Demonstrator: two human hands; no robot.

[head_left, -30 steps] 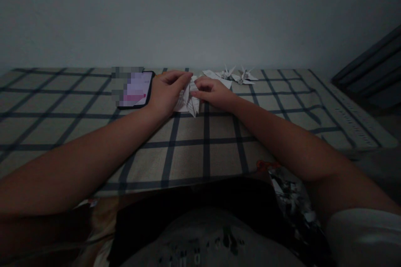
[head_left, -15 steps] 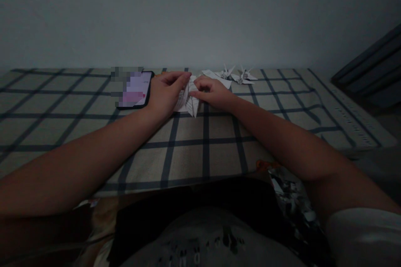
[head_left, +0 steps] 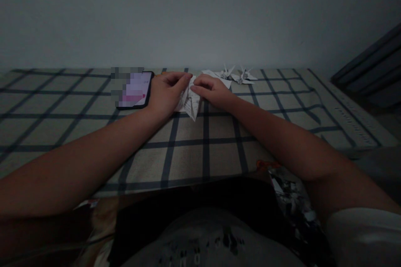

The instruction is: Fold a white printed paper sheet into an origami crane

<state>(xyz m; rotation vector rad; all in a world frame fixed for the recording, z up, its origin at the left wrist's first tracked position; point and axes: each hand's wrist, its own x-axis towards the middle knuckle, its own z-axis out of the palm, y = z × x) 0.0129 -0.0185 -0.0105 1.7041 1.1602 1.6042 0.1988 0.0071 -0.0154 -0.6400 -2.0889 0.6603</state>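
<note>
A folded sheet of printed paper [head_left: 191, 106] lies between my two hands, its pointed tip turned toward me. My left hand [head_left: 169, 89] grips its left side, thumb and fingers drawn together near the top. From the right, my right hand [head_left: 214, 90] pinches the paper's upper right part between thumb and curled fingers. Both hands hide much of the folds. Just behind my right hand lie another piece of white paper [head_left: 228, 83] and two folded paper cranes [head_left: 227, 73], [head_left: 245, 76].
A phone [head_left: 136, 89] with a lit screen, partly pixelated, rests left of my left hand. The checked tablecloth [head_left: 188, 154] covers the table up to a grey wall [head_left: 200, 16]. A crumpled shiny bag [head_left: 294, 200] is below the table edge at right.
The paper's pointed tip has opened wider and come slightly toward me. My right thumb has shifted up a little along the paper. The left hand has barely moved.
</note>
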